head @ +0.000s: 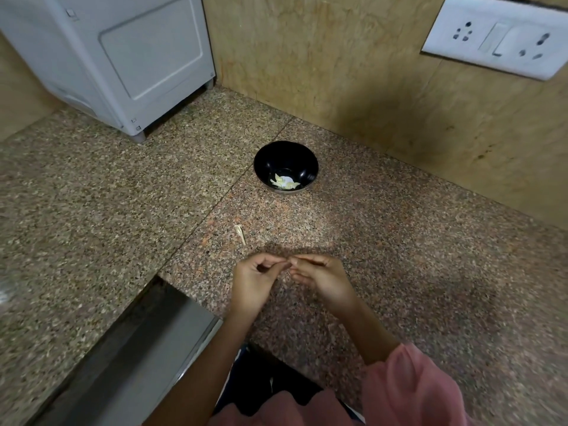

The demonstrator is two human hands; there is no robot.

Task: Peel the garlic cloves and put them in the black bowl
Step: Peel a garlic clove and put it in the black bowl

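Garlic cloves (285, 182), pale and already peeled, lie in the bottom of the black bowl (285, 167), which stands on the speckled granite counter (399, 241) near its back edge, close to the tan stone wall (338, 72). A small scrap of garlic skin (240, 233) rests on the counter between the bowl and the hands, apart from both.

Near the front edge of the counter, the left hand (253, 282) and the right hand (322, 276) meet fingertip to fingertip just above the surface. The fingers of both hands are curled, and the thumb and forefinger tips pinch together at the meeting point. Whatever they pinch is too small and blurred to make out, so I cannot tell whether a clove sits between them. A pink sleeve (408, 385) covers the right forearm at the lower right.

At the counter's back left corner stands a white appliance (123, 56) on short feet. A white socket panel (498, 36) is mounted on the wall at the upper right. At the lower left a steel sink (138, 348) is sunk into the counter, beside the left forearm.
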